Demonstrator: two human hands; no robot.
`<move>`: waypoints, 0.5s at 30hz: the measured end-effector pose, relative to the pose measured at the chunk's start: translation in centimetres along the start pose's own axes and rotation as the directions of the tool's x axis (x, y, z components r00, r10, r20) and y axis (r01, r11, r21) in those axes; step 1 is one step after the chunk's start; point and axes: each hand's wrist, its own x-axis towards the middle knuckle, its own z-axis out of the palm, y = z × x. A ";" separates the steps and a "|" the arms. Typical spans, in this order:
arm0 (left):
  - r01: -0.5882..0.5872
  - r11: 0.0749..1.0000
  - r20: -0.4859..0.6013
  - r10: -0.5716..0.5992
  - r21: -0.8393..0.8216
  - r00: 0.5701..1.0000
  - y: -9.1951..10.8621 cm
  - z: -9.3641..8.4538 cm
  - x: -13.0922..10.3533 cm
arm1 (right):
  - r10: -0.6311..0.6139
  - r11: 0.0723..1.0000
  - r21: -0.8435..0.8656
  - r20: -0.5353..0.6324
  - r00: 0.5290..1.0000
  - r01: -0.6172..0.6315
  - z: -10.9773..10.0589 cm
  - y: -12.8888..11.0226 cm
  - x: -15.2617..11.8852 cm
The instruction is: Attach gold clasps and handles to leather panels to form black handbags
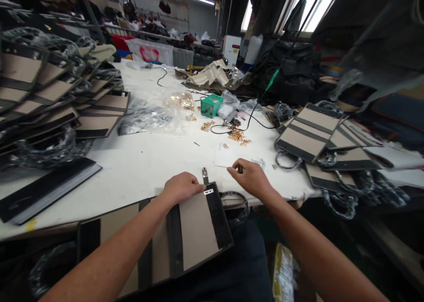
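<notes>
A beige and black bag panel (197,233) leans across my lap against the table's front edge. My left hand (183,187) grips its upper edge, thumb on the front. A short dark strap with a metal clasp (204,173) sticks up from that edge beside my thumb, lying over the white tabletop. Just below it is a small white label (208,192). My right hand (250,178) is closed in the air to the right, round a small dark object, mostly hidden. A plastic-wrapped handle (243,200) hangs at the panel's right side.
Stacked bag panels (29,89) rise at the left, and more panels (308,131) lie at the right. Beyond my hands on the white table (155,156) are a green box with a cord (211,105), gold-coloured hardware (238,135) and clear plastic bags (149,116).
</notes>
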 end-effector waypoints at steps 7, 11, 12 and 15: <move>-0.005 1.000 0.003 0.005 -0.028 1.000 -0.2 -0.1 0.2 | 0.327 0.862 -0.416 0.022 0.945 -0.289 -3.6 11.1 0.5; 0.000 1.000 -0.001 0.000 -0.020 1.000 -0.1 -0.1 0.0 | 0.357 0.845 -0.428 0.008 0.934 -0.320 -2.4 11.8 0.8; 0.003 1.000 -0.002 -0.003 -0.018 1.000 -0.1 0.0 0.0 | 0.359 0.845 -0.427 0.008 0.933 -0.321 -2.1 11.8 0.9; 0.008 1.000 0.002 -0.008 -0.017 1.000 -0.1 0.1 -0.1 | 0.353 0.854 -0.413 0.015 0.935 -0.316 -2.0 11.8 1.4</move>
